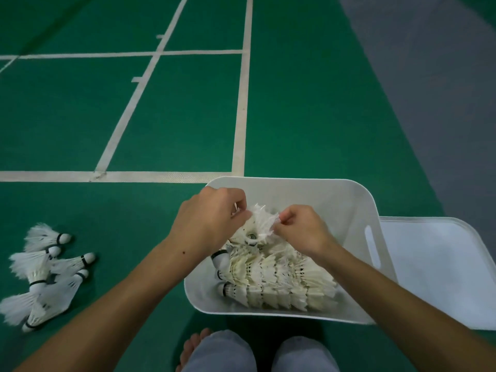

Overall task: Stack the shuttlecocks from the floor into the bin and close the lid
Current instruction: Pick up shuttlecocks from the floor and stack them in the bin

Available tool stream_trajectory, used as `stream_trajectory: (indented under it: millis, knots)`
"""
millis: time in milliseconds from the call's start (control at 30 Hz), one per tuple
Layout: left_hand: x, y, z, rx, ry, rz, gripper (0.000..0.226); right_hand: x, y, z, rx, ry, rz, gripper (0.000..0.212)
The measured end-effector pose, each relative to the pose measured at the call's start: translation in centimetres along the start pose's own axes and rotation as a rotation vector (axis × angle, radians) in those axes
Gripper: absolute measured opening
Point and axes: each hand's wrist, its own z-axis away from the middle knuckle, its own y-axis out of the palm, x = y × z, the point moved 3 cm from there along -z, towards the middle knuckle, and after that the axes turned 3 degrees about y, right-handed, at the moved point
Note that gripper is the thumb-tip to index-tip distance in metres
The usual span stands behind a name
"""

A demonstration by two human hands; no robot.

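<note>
A white plastic bin (346, 200) stands on the green floor in front of me. Rows of nested white shuttlecocks (279, 280) lie stacked inside it. Over the bin, a single feather shuttlecock (257, 224) is pinched from both sides: my left hand (212, 218) grips its feathers on the left, my right hand (300, 229) on the right. Its open end faces me. The bin's white lid (434, 272) lies flat on the floor just right of the bin. Several loose shuttlecocks (45, 275) lie in a heap on the floor at the left.
White court lines (239, 111) cross the green floor ahead. A grey strip of floor (442, 89) runs along the right side. My knees in grey trousers (222, 353) and a bare foot (190, 347) sit at the bottom edge, close to the bin.
</note>
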Motion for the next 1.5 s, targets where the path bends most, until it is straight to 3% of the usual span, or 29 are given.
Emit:
stream_trajectory:
  millis: [300, 400, 533, 600, 733, 900, 1067, 1200, 1333, 1500]
  knots:
    - [-0.1, 0.4, -1.1, -0.01, -0.055, -0.023, 0.018, -0.3, -0.9, -0.6, 0.121, -0.047, 0.069, 0.018]
    - [-0.3, 0.3, -0.9, -0.014, -0.048, -0.024, 0.019, -0.1, -2.3, 0.1, 0.091, -0.079, 0.091, 0.024]
    - [-0.6, 0.0, -0.6, -0.044, -0.035, -0.027, 0.019, 1.9, -4.6, 3.3, -0.053, -0.287, 0.069, 0.014]
    - [-0.8, -0.1, -0.5, -0.066, -0.026, -0.028, 0.019, 3.2, -4.8, 5.4, -0.016, -0.398, -0.004, 0.017]
    - [-1.4, -0.1, -0.5, -0.101, 0.004, 0.017, 0.019, 4.1, -3.4, 7.4, 0.106, -0.546, 0.29, 0.027]
    - [-1.8, -0.1, -0.9, -0.121, 0.062, 0.189, 0.028, 3.7, -3.7, 7.0, -0.038, -0.655, 0.415, 0.011]
    - [-1.8, -0.2, -1.0, -0.169, 0.024, 0.229, 0.036, 2.1, -6.5, 6.3, -0.233, -0.523, 0.322, 0.011]
    - [-1.5, 2.1, -1.3, 0.071, 0.013, -0.016, 0.034, 0.2, -7.5, 5.1, -0.358, -0.333, 0.354, 0.012]
    - [-2.2, 4.7, -1.8, 0.145, 0.031, -0.307, 0.035, -0.4, -5.9, 4.0, -0.294, -0.231, 0.347, 0.015]
    - [-2.0, 6.4, -3.0, 0.234, 0.011, -0.295, 0.041, -1.1, -3.5, 0.9, -0.087, -0.054, 0.148, 0.02]
